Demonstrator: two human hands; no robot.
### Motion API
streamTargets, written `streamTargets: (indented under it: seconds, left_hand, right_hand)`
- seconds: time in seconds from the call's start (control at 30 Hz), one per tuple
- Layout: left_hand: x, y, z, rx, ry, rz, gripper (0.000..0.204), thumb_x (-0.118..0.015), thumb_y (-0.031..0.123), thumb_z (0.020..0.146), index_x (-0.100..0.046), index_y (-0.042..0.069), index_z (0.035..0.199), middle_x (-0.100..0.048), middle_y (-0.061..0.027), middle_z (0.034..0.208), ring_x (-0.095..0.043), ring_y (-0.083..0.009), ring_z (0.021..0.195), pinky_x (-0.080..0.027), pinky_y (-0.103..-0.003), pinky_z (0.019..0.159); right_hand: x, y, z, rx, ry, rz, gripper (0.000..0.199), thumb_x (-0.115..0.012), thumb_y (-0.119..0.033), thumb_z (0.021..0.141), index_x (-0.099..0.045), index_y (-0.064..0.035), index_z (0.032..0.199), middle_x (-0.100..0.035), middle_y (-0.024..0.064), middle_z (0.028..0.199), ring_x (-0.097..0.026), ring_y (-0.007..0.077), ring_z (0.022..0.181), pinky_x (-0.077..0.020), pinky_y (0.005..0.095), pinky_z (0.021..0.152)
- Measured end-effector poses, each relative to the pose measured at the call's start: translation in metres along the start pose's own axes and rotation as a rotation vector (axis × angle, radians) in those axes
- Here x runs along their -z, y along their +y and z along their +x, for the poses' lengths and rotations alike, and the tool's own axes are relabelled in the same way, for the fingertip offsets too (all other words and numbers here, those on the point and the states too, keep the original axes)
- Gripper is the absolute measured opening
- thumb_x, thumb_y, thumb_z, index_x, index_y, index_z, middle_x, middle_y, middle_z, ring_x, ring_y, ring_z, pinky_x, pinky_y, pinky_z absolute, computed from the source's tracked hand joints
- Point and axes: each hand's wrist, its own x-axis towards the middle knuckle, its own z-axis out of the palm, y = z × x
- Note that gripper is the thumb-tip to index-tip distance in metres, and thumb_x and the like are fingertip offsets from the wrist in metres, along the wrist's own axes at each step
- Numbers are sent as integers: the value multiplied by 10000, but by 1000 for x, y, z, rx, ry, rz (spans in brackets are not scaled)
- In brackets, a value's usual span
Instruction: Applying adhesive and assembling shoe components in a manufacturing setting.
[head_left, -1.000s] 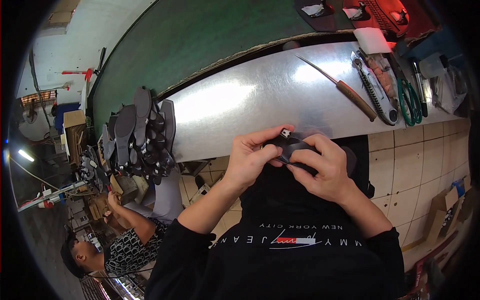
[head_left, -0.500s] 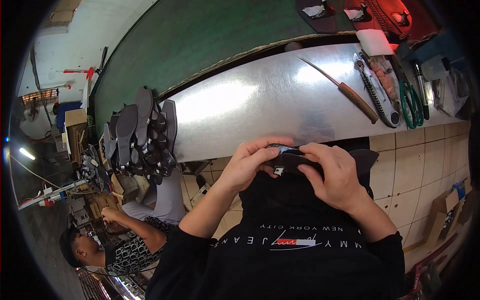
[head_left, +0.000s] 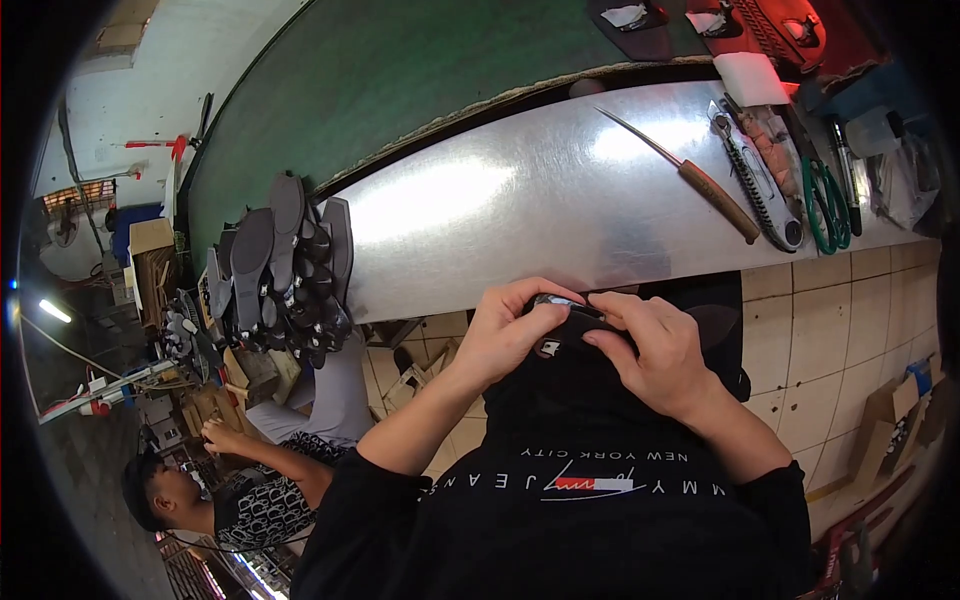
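Between my two hands, just off the near edge of the metal bench, is a black sandal (head_left: 582, 324) with a glossy strap and a small white tag or lining patch. My left hand (head_left: 508, 335) is closed on its strap end, thumb on top. Opposite it, my right hand (head_left: 652, 350) pinches the strap and sole edge between thumb and fingers. One end of the dark sole sticks out beyond the right hand, hard to make out against the dark background. The fingers cover much of the strap.
On the metal bench (head_left: 450, 255) lie a wooden-handled awl (head_left: 718, 200), a utility knife (head_left: 768, 190) and green-handled scissors (head_left: 824, 205). A pile of black sandals (head_left: 285, 265) stands at the left. Behind is a green surface (head_left: 400, 75). Another person (head_left: 270, 490) works at lower left.
The sandal has tilted and drawn slightly nearer my body, its far sole end now lower and darker. My left hand has shifted a little right; both hands keep their hold.
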Motion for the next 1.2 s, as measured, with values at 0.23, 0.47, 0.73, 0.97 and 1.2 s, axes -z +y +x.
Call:
streamTargets:
  seconds: [0.23, 0.47, 0.73, 0.97, 1.2]
  left_hand:
    - [-5, -3, -3, -149, 15, 156, 148, -608, 178, 912, -643, 49, 978, -584, 33, 742, -507, -25, 629, -383, -193, 513]
    - [-7, -4, -3, -210, 0, 183, 122, -629, 130, 890, -634, 27, 956, -585, 13, 705, -517, -48, 587, -399, -209, 521]
    - [1, 40, -25, -808, -191, 607, 167, -698, -15, 715, -673, -6, 879, -648, -63, 761, -623, -158, 623, -466, -267, 537]
    - [82, 37, -44, -678, 373, -193, 211, -598, 133, 879, -616, 1, 1044, -671, -85, 859, -610, -131, 618, -460, -220, 514]
    - [59, -1, -7, -281, 339, -791, 513, -557, 218, 933, -417, 70, 1404, -530, -160, 1324, -578, -315, 1164, -600, -331, 800]
  right_hand:
    - [-4, 9, -6, -54, -47, 82, 248, -740, -113, 778, -644, -44, 996, -668, 103, 804, -640, 285, 685, -492, 359, 612]
    - [-4, 5, -4, -173, 5, 224, 143, -762, -107, 755, -684, -27, 843, -646, 110, 692, -632, 268, 620, -482, 336, 555]
    - [34, -11, 28, -224, -469, 416, 197, -763, -160, 765, -622, -26, 732, -582, 111, 628, -574, 251, 557, -437, 322, 527]
    - [87, 12, 82, -3, 409, 17, 170, -578, -41, 898, -675, 1, 1030, -670, 117, 952, -621, 195, 800, -499, 277, 711]
    - [46, 64, 65, -30, 234, -525, 251, -580, -17, 856, -631, -18, 1101, -606, 148, 940, -572, 333, 865, -460, 387, 802]
